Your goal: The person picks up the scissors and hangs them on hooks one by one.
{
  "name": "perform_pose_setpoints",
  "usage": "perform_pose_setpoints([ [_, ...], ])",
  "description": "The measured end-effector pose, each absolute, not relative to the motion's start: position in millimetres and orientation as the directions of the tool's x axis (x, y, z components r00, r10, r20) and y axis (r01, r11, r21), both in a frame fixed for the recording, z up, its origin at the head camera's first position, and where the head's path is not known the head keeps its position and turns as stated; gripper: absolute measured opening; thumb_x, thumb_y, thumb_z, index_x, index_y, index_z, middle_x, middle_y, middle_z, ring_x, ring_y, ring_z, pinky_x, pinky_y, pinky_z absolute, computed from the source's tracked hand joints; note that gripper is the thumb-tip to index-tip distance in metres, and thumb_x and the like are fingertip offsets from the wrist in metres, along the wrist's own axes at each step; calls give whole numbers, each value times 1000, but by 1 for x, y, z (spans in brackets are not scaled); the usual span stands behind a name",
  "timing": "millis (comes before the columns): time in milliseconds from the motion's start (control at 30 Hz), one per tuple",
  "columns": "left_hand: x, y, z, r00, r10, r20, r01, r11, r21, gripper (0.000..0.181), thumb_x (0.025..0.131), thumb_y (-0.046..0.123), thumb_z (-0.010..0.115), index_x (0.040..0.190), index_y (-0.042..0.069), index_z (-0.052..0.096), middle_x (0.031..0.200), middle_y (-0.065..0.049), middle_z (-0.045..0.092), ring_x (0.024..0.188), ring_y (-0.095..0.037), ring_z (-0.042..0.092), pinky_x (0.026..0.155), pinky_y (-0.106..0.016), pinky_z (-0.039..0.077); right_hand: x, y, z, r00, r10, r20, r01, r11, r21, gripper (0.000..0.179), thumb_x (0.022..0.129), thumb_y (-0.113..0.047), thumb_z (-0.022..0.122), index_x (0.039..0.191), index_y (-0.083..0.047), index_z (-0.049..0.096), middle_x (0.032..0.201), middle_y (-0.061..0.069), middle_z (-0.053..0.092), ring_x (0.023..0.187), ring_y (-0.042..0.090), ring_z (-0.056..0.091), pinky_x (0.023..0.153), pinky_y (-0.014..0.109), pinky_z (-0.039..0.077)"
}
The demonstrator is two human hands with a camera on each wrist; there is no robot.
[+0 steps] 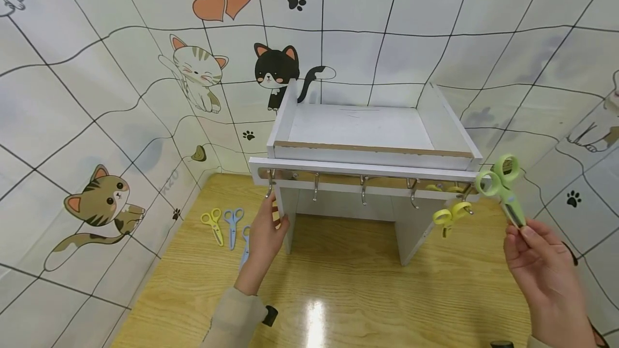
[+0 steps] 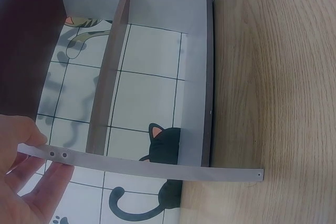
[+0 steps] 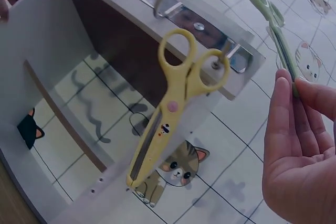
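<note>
My left hand (image 1: 265, 240) grips the left side panel of a white shelf (image 1: 358, 128) below its hook rail; in the left wrist view, thumb and fingers pinch that panel's edge (image 2: 157, 170). Out to the right, my right hand (image 1: 546, 273) pinches green scissors (image 1: 513, 207) by the blade end, handle loops up. They are held beside the rail's right end, apart from it in the right wrist view. Yellow scissors (image 3: 177, 85) hang by a handle loop from the rightmost hook, blades down.
Several metal hooks (image 1: 364, 192) line the rail's front. On the wooden table (image 1: 338, 283), left of the shelf, lie yellow scissors (image 1: 213, 224), blue scissors (image 1: 232, 228) and a second blue pair (image 1: 245, 246) partly behind the left arm. Cat-printed walls close in behind and at both sides.
</note>
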State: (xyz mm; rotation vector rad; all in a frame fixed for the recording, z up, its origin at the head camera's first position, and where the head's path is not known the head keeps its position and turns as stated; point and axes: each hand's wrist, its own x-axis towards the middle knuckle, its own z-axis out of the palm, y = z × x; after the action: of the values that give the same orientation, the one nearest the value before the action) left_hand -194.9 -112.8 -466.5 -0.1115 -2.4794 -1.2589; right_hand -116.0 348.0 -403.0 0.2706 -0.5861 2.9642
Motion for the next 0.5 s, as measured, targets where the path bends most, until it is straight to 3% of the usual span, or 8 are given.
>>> perform_pose_setpoints([
  [333, -194, -112, -466, -932, -90, 350, 233, 592, 772, 59, 91, -1, 64, 145, 10, 45, 140, -16, 55, 117, -35, 64, 82, -42, 63, -111, 316, -417, -943, -97, 317, -65, -884, -464, 52, 102, 16, 16, 112, 15, 66, 105, 30, 71, 98, 37, 73, 86, 38, 61],
  [500, -194, -112, -466, -933, -91, 349, 230, 596, 770, 59, 91, -1, 64, 145, 10, 45, 140, -15, 55, 117, -35, 64, 82, -42, 62, -111, 304, -428, -932, -144, 334, -59, -846, -529, 49, 101, 19, 20, 114, 13, 67, 107, 27, 72, 100, 34, 73, 88, 37, 60],
])
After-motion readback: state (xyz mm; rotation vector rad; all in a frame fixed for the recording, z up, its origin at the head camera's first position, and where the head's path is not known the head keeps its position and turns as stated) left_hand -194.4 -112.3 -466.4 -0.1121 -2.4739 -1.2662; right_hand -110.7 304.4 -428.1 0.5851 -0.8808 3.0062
